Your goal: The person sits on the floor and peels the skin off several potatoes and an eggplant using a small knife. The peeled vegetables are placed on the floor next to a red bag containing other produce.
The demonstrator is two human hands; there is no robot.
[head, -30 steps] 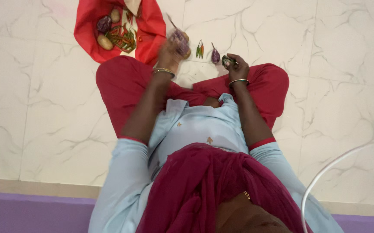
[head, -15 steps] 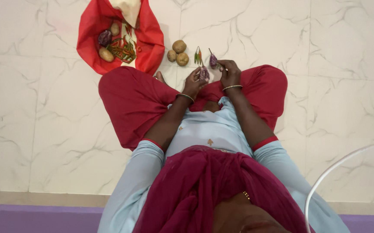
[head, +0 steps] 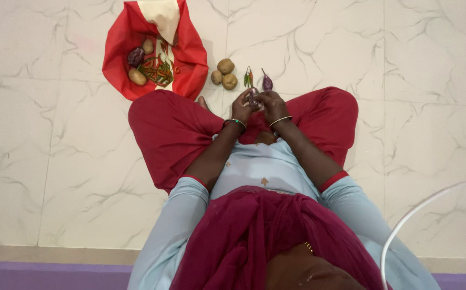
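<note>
A small purple brinjal sits between both hands, just above the lap. The left hand and right hand have come together and both grip it; half a second ago they were slightly apart, the right one down at the floor. Just beyond the hands lie another brinjal, a few chillies and three potatoes. Farther left is a red cloth bag of vegetables. The surface is a white marble-patterned floor with a purple strip behind.
</note>
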